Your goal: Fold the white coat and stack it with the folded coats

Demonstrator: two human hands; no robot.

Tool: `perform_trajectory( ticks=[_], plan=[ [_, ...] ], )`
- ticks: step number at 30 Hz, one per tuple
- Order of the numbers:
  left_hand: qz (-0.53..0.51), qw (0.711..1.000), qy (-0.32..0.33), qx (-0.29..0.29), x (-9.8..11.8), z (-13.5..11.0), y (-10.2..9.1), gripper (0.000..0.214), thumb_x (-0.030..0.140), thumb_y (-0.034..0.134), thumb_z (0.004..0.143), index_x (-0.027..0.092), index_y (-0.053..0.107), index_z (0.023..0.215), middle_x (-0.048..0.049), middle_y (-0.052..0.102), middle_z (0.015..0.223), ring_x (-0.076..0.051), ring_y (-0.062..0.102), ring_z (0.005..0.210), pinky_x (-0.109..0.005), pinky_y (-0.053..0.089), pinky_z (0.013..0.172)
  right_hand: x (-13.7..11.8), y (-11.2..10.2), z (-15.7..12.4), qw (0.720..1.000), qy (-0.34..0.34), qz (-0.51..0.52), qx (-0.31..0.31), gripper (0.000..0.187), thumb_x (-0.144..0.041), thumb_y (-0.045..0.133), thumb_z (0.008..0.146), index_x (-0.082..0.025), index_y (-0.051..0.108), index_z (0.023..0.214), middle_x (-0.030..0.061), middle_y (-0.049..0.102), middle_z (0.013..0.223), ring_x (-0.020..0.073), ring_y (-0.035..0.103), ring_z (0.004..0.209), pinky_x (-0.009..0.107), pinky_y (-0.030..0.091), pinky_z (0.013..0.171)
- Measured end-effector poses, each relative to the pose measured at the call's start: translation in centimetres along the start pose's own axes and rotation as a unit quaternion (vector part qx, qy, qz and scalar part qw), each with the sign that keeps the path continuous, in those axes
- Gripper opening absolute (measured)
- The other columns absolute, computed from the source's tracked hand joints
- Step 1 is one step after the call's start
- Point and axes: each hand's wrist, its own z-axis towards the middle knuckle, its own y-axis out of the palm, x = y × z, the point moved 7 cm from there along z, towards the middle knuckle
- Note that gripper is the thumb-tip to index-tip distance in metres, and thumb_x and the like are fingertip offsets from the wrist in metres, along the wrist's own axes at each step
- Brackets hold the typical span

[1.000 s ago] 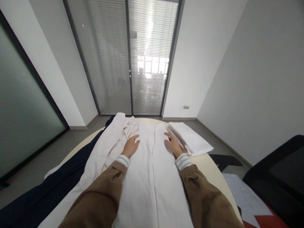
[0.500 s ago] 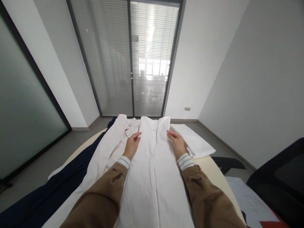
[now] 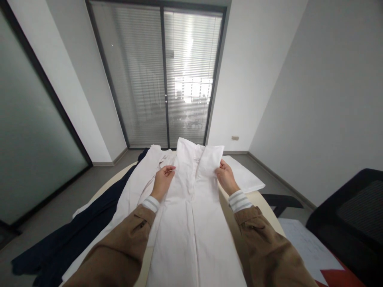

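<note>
A pair of white trousers (image 3: 191,223) lies lengthwise on a round cream table (image 3: 261,207), legs side by side. My left hand (image 3: 163,179) grips the left edge of the far end, fingers closed on the cloth. My right hand (image 3: 225,175) pinches the right edge of the same end. Between the hands the far end of the trousers is raised off the table. Both arms wear brown sleeves with striped cuffs.
Another white garment (image 3: 134,187) lies to the left, with a dark navy one (image 3: 72,235) beyond it hanging off the table. A folded white cloth (image 3: 248,177) sits at the right. A black chair (image 3: 350,223) and papers (image 3: 302,247) stand at the right. Glass doors with blinds are ahead.
My hands went from lying flat on the trousers to gripping their side edges, and the far end has been lifted up from the table.
</note>
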Motion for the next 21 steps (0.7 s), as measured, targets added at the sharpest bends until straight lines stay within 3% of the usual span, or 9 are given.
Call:
perform_trajectory(
  ticks=[5,9,11,14,18,21],
  plan=[
    [-0.05,0.998,-0.019,-0.022,1.4,-1.3,-0.5,0.048,0.02,0.07,0.065,0.017,0.054,0.11,-0.0053,0.071,0.094,-0.019,0.07,0.086,-0.033,0.053,0.082,-2.5,0.3,-2.8,0.999,-0.01,0.001,-0.039,0.039,-0.012,0.056,0.055,-0.02,0.069,0.09,0.001,0.075,0.088,0.024,0.066,0.089,0.031,0.049,0.072],
    [-0.08,0.989,-0.023,-0.123,3.9,-3.0,0.7,0.069,0.025,0.078,0.064,0.016,0.049,0.126,-0.0121,0.07,0.115,-0.026,0.068,0.104,-0.037,0.051,0.092,-4.4,0.5,-5.2,0.997,-0.026,-0.036,-0.066,0.034,-0.021,0.069,0.068,-0.022,0.07,0.102,0.003,0.075,0.1,0.0253,0.067,0.096,0.037,0.051,0.088],
    [-0.06,0.985,0.003,-0.164,5.9,-3.8,1.4,0.067,0.032,0.079,0.068,0.014,0.052,0.127,-0.0149,0.066,0.127,-0.028,0.062,0.117,-0.039,0.048,0.1,-5.3,0.9,-6.2,0.994,-0.031,-0.076,-0.077,0.037,-0.032,0.075,0.073,-0.022,0.069,0.108,0.0049,0.074,0.106,0.0265,0.066,0.1,0.04,0.05,0.093],
    [-0.018,0.987,0.035,-0.158,8.5,-4.3,1.6,0.061,0.045,0.075,0.076,0.012,0.058,0.124,-0.0154,0.065,0.13,-0.03,0.06,0.12,-0.04,0.047,0.102,-6.6,1.2,-7.3,0.986,-0.032,-0.142,-0.076,0.043,-0.046,0.078,0.074,-0.021,0.07,0.108,0.0078,0.073,0.108,0.0297,0.065,0.105,0.044,0.05,0.096],
    [0.009,0.989,0.044,-0.138,10.5,-4.4,0.8,0.06,0.055,0.075,0.074,0.012,0.065,0.114,-0.0137,0.072,0.115,-0.031,0.066,0.107,-0.042,0.053,0.094,-8.5,1.2,-8.6,0.97,-0.066,-0.221,-0.083,0.04,-0.046,0.08,0.073,-0.02,0.07,0.101,0.0079,0.073,0.102,0.0303,0.064,0.1,0.044,0.051,0.093],
    [0.039,0.981,0.066,-0.18,11.6,-5.2,0.1,0.056,0.053,0.078,0.072,0.014,0.068,0.11,-0.0123,0.074,0.111,-0.032,0.066,0.107,-0.043,0.052,0.096,-9.0,1.6,-10.3,0.947,-0.096,-0.266,-0.149,0.032,-0.042,0.075,0.078,-0.021,0.066,0.1,0.0066,0.07,0.096,0.0269,0.064,0.092,0.041,0.052,0.087]
  ],
)
